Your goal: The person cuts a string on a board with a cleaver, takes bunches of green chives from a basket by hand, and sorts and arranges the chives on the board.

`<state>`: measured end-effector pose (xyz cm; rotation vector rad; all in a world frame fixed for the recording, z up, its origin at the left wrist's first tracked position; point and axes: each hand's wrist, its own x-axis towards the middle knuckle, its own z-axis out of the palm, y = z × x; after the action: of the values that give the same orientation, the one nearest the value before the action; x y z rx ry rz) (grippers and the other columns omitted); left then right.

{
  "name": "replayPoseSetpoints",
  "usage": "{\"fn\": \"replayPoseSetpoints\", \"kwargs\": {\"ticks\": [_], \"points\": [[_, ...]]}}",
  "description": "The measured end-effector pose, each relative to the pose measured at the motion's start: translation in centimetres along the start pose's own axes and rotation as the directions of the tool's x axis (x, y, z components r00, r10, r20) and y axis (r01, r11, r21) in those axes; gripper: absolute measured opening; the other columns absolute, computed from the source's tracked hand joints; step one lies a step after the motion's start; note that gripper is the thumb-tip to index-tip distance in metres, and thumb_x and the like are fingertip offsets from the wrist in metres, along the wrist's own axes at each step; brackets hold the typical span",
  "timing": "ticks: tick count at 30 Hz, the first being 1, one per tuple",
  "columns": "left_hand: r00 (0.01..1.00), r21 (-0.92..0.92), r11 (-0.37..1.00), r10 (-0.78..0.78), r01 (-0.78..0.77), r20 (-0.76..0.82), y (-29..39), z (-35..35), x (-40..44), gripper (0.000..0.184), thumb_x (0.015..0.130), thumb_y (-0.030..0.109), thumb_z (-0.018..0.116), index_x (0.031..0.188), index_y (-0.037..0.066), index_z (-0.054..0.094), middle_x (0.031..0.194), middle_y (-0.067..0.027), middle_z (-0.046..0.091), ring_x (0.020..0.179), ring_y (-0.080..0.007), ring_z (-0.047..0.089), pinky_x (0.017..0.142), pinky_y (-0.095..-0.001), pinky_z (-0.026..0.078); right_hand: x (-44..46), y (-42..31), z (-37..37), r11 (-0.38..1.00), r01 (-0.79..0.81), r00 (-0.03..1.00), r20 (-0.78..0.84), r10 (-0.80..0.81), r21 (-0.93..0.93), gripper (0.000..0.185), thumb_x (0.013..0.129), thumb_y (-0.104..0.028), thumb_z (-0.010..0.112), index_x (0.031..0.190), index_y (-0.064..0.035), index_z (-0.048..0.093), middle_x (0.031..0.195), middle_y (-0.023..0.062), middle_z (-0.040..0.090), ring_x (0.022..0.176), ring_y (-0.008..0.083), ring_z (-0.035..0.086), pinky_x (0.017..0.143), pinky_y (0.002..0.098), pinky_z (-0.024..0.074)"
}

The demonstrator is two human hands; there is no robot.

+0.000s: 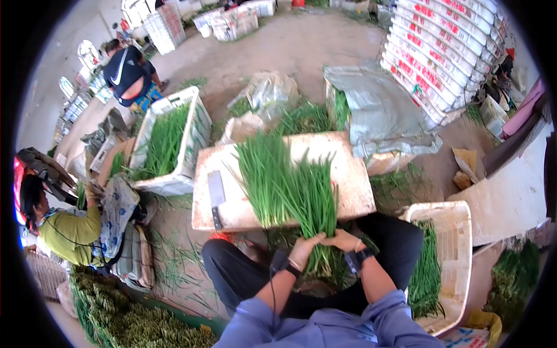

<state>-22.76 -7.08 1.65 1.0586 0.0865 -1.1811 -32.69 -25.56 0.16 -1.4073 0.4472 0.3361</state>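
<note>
My left hand and my right hand are both closed around the lower part of a bunch of garlic chives, one on each side. The stem ends poke out below my hands, over my lap, while the leaves lie up across the board. To the left of this bunch, a second pile of garlic chives rests on the board, and the leaves of the two overlap. A cleaver with a dark handle lies flat at the board's left side, out of my hands.
White crates of chives stand at left and right. Beyond the board are a grey-covered box and tall stacked crates. A person in a green top sits at left; another sits farther back. Cut chives lie lower left.
</note>
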Motion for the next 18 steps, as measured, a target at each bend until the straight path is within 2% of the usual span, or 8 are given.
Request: {"fn": "replayPoseSetpoints", "kwargs": {"ticks": [3,5,9,11,14,15,16,18], "points": [[0.994,0.002,0.994,0.109,-0.109,-0.022,1.0,2.2,-0.8,0.043,0.096,0.02,0.082,0.133,-0.001,0.071,0.126,-0.0072,0.075,0.109,-0.018,0.071,0.096,-0.0334,0.056,-1.4,-2.0,0.0,0.991,0.087,0.996,-0.039,-0.083,0.104,0.051,0.094,-0.017,0.082,0.14,-0.0002,0.066,0.13,0.007,0.073,0.116,0.0174,0.066,0.105,0.037,0.0523],[0.976,0.045,0.976,0.211,-0.213,0.05,2.8,3.6,-1.0,0.041,0.097,0.016,0.081,0.133,-0.002,0.07,0.126,-0.0067,0.075,0.108,-0.0171,0.071,0.096,-0.0326,0.056,-2.5,-4.4,0.1,0.98,0.145,0.986,-0.105,-0.131,0.139,0.051,0.092,-0.011,0.082,0.139,-0.0002,0.066,0.129,0.0073,0.073,0.115,0.0174,0.067,0.105,0.0368,0.0528],[0.877,0.127,0.883,0.414,-0.453,0.245,7.8,6.9,-1.5,0.047,0.094,0.005,0.084,0.136,-0.003,0.064,0.124,-0.0068,0.075,0.107,-0.0141,0.071,0.098,-0.0312,0.057,-3.9,-10.5,-0.2,0.919,0.392,0.894,-0.253,-0.369,0.044,0.05,0.088,0.0,0.082,0.136,-0.0005,0.068,0.127,0.0064,0.074,0.115,0.0168,0.068,0.102,0.0343,0.0547],[0.808,0.176,0.812,0.48,-0.557,0.343,10.6,8.4,-1.7,0.047,0.093,-0.001,0.081,0.136,-0.003,0.063,0.125,-0.0073,0.074,0.113,-0.0155,0.07,0.101,-0.0322,0.056,-4.6,-14.0,-0.8,0.892,0.45,0.87,-0.243,-0.429,0.035,0.052,0.085,0.0,0.085,0.135,-0.0011,0.068,0.127,0.006,0.074,0.115,0.0171,0.068,0.102,0.0348,0.0555],[0.695,0.088,0.737,0.582,-0.67,0.422,13.3,10.3,-1.2,0.059,0.083,-0.006,0.087,0.136,-0.002,0.061,0.129,-0.0094,0.073,0.116,-0.0182,0.07,0.105,-0.035,0.056,-4.5,-17.3,-1.8,0.82,0.567,0.795,-0.21,-0.569,-0.073,0.057,0.081,0.0,0.088,0.134,-0.001,0.068,0.126,0.0051,0.074,0.114,0.017,0.068,0.101,0.0345,0.0558],[0.667,0.089,0.709,0.604,-0.7,0.435,13.6,10.1,-0.3,0.062,0.08,-0.005,0.089,0.136,-0.001,0.061,0.13,-0.0099,0.072,0.116,-0.0188,0.07,0.105,-0.0356,0.056,-5.2,-18.5,-1.6,0.761,0.638,0.729,-0.225,-0.646,-0.115,0.06,0.078,0.0,0.09,0.134,-0.0021,0.068,0.124,0.0036,0.075,0.114,0.0169,0.068,0.101,0.035,0.0562],[0.649,0.243,0.608,0.647,-0.756,0.399,13.6,9.6,0.1,0.066,0.08,-0.002,0.09,0.139,-0.001,0.06,0.133,-0.0113,0.072,0.116,-0.0209,0.071,0.106,-0.0359,0.055,-5.6,-19.6,-0.8,0.725,0.686,0.693,-0.25,-0.676,-0.059,0.056,0.079,-0.004,0.091,0.131,-0.0022,0.07,0.124,0.0053,0.075,0.113,0.0177,0.069,0.099,0.035,0.0566],[0.65,0.466,0.453,0.521,-0.76,0.553,13.3,7.5,2.4,0.075,0.082,0.007,0.091,0.147,-0.002,0.054,0.14,-0.0146,0.069,0.118,-0.0227,0.071,0.106,-0.0363,0.055,-5.0,-19.5,-0.7,0.685,0.729,0.654,-0.293,-0.698,-0.006,0.052,0.08,-0.01,0.091,0.128,-0.0024,0.072,0.123,0.0071,0.076,0.112,0.0187,0.07,0.098,0.0352,0.057]]}}
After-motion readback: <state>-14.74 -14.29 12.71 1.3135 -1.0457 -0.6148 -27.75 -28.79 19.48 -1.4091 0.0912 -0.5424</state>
